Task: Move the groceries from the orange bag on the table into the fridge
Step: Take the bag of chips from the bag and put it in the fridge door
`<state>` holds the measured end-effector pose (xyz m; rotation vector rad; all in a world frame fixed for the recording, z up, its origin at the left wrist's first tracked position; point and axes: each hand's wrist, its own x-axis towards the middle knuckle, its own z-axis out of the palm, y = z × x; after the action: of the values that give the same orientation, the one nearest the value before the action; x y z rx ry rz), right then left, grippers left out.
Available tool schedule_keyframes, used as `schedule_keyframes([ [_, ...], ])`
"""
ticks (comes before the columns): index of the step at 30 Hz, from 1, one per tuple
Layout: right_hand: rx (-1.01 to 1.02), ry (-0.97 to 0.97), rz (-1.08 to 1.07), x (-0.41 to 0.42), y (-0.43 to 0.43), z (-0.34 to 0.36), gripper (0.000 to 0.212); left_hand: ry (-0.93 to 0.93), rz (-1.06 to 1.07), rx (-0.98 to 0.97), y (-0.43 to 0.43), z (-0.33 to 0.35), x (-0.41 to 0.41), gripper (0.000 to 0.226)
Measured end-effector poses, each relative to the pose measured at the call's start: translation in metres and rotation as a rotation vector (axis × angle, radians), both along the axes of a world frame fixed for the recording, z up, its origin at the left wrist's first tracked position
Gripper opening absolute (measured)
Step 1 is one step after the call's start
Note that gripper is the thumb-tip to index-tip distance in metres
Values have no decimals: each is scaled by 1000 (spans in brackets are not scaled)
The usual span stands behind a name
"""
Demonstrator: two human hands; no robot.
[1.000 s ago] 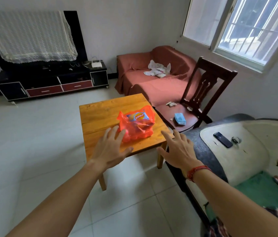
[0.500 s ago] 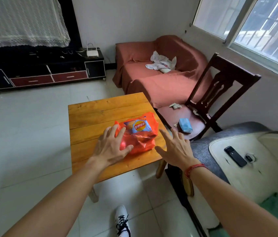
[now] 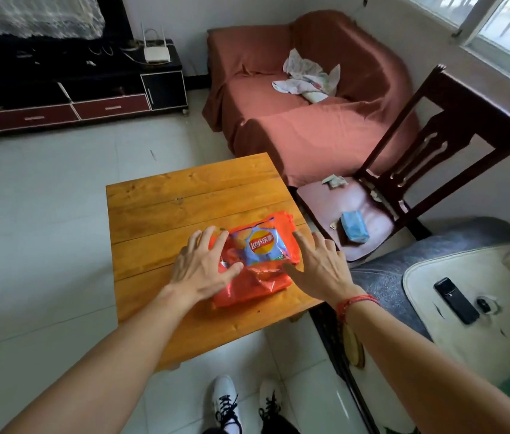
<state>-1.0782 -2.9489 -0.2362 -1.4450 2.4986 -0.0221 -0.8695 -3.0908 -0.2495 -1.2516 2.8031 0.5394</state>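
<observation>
An orange plastic bag (image 3: 247,291) lies flat on a small wooden table (image 3: 166,214). Through the plastic shows a blue Lay's chip packet (image 3: 261,245); other contents are hidden. My left hand (image 3: 203,266) rests with spread fingers on the bag's left side. My right hand (image 3: 317,266) has its fingers apart at the bag's right edge, touching or just over it. Neither hand grips anything. No fridge is in view.
A dark wooden chair (image 3: 404,183) with a blue tissue pack (image 3: 354,225) stands right of the table. Behind it is a red-covered sofa (image 3: 303,120). A TV cabinet (image 3: 68,98) lines the far wall. A grey-and-cream seat with a phone (image 3: 455,300) is at right. Tiled floor lies left.
I have stepped closer to the table and both hands moved forward onto the orange bag; a second ago they hovered short of it.
</observation>
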Motion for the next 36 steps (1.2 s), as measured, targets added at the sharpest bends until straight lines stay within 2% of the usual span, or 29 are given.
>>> schedule_keyframes([
  [4, 46, -24, 33, -14, -17, -7, 84, 5, 30, 18, -11, -9, -17, 80],
  [10, 67, -123, 53, -38, -39, -18, 84, 15, 79, 79, -16, -17, -42, 98],
  [18, 84, -359, 19, -59, -70, -50, 76, 75, 178, 326, -23, -48, -80, 82],
  [24, 86, -568, -78, -66, -101, -88, 75, 103, 346, 555, -41, -84, -109, 77],
  [30, 125, -671, -201, -79, -132, -131, 76, 62, 513, 693, -62, -125, -129, 68],
  [33, 116, -741, -340, -87, -142, -155, 80, 98, 674, 819, -70, -151, -137, 57],
  [36, 127, -811, -461, -94, -146, -178, 87, 114, 726, 865, -73, -175, -142, 62],
])
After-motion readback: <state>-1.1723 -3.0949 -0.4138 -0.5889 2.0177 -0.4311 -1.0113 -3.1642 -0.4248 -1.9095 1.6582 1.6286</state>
